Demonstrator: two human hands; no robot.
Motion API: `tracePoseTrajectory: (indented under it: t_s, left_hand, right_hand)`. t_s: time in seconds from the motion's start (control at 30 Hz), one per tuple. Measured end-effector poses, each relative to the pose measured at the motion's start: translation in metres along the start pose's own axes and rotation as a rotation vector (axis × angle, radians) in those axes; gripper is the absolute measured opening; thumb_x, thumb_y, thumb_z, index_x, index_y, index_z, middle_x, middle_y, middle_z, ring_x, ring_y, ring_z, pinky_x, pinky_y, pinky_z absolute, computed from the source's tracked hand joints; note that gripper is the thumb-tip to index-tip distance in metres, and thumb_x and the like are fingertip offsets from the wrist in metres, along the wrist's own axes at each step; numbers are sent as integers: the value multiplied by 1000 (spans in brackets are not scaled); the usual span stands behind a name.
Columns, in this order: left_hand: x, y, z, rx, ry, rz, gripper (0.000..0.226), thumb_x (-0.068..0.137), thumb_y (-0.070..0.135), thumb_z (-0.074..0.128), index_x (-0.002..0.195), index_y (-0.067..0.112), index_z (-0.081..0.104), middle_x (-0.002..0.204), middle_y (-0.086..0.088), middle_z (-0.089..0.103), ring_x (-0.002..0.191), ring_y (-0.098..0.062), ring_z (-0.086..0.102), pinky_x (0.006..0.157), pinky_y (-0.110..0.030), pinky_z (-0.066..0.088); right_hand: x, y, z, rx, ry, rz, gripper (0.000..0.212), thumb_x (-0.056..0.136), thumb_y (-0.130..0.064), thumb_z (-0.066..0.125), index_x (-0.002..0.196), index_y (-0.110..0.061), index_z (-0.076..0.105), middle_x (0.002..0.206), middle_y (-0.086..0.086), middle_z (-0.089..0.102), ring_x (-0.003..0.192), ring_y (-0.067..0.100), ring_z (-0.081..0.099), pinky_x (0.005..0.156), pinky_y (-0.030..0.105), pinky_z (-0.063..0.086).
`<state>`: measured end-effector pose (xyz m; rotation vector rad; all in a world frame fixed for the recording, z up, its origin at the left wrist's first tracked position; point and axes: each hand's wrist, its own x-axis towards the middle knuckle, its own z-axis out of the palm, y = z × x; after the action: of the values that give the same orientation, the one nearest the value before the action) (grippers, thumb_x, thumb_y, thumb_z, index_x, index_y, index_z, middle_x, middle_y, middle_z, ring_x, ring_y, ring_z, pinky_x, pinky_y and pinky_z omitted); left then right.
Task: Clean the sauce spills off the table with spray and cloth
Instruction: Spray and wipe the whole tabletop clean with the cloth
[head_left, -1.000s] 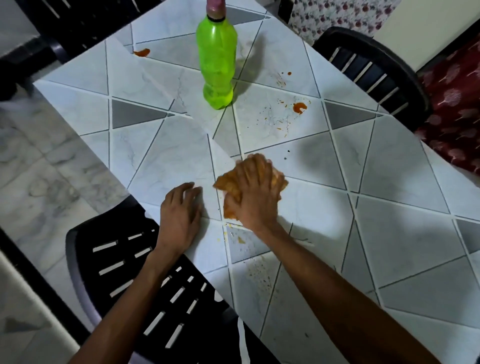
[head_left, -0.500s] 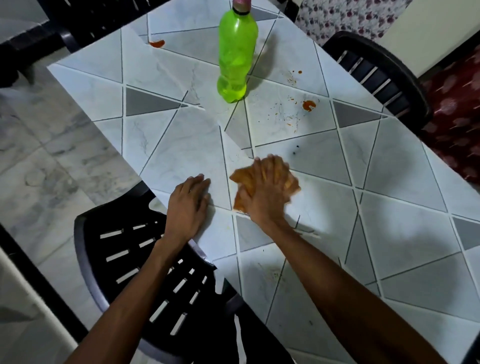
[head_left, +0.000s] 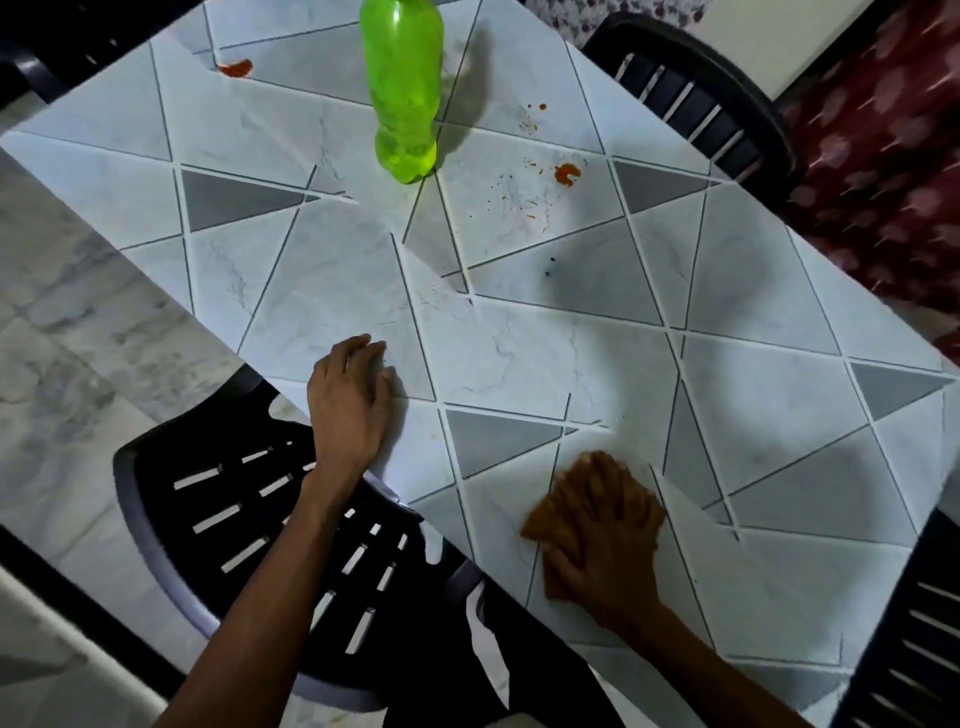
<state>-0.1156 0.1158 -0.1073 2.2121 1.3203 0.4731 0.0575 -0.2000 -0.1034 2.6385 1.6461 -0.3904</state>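
My right hand (head_left: 605, 535) presses an orange cloth (head_left: 540, 522) flat onto the tiled table (head_left: 519, 343) near its front edge, fingers spread over the cloth. My left hand (head_left: 350, 397) rests palm down on the table's near left edge, holding nothing. A green bottle (head_left: 402, 91) stands upright at the far middle of the table. One red sauce spill (head_left: 567, 173) with small specks around it lies right of the bottle. Another red spill (head_left: 236, 68) sits at the far left.
A black slatted chair (head_left: 249, 525) stands tucked under the table's near left edge, below my left arm. A second black chair (head_left: 696, 98) is at the far right, and a third (head_left: 914, 623) at the near right. Marble floor lies to the left.
My right hand has slid the cloth toward me and to the right across the table. The left hand stays planted at the edge. The view has shifted closer to the bottle.
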Motion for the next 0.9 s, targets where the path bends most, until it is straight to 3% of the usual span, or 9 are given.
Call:
tracePoseTrajectory:
  t_s: [0.23, 0.33, 0.47, 0.6, 0.73, 0.83, 0.9]
  left_hand:
    - [-3, 6, 5, 45, -61, -7, 44, 92, 35, 54, 130, 13, 57, 138, -7, 51, 120, -33, 49, 101, -45, 41]
    - [-3, 7, 6, 124, -65, 36, 51, 90, 42, 49, 128, 10, 56, 136, -12, 53, 122, -34, 50, 103, -45, 39]
    - [-12, 26, 13, 156, -25, 152, 46, 89, 36, 55, 127, 9, 55, 133, -11, 55, 121, -33, 50, 103, -44, 39]
    - [-32, 67, 41, 114, -110, 341, 45, 87, 28, 63, 127, 7, 56, 133, -12, 55, 122, -34, 50, 103, -43, 40]
    - [-56, 102, 70, 108, -277, 423, 45, 89, 31, 63, 128, 10, 57, 136, -11, 54, 126, -34, 49, 104, -47, 40]
    - [-64, 114, 80, 119, -334, 435, 45, 88, 31, 61, 128, 10, 57, 138, -13, 53, 126, -36, 49, 104, -48, 40]
    - [-65, 116, 80, 130, -338, 419, 44, 90, 34, 57, 128, 12, 57, 139, -12, 52, 127, -35, 49, 103, -47, 40]
  right_hand:
    - [164, -84, -19, 21, 60, 31, 80, 87, -68, 43, 157, -33, 28, 168, 3, 18, 153, 40, 8, 116, 68, 11]
    - [185, -94, -25, 12, 67, 5, 79, 88, -68, 42, 157, -33, 28, 167, 0, 20, 154, 39, 10, 116, 66, 11]
    - [113, -35, -17, 46, 92, 15, 80, 84, -66, 50, 156, -37, 31, 168, -3, 17, 155, 31, 10, 117, 60, 16]
    - [11, 49, -9, 91, 148, 379, 82, 81, -65, 60, 153, -31, 39, 165, 1, 26, 152, 30, 20, 118, 56, 20]
    - [-78, 63, 9, 64, 93, 639, 80, 86, -66, 47, 156, -29, 34, 167, 4, 19, 150, 37, 22, 115, 59, 20]
    - [-104, 15, 24, 89, 63, 531, 83, 83, -65, 50, 155, -27, 36, 167, 10, 19, 147, 45, 24, 112, 66, 20]
    - [-88, -17, 26, 125, 80, 381, 85, 79, -66, 54, 155, -32, 35, 168, 5, 18, 151, 41, 16, 112, 69, 16]
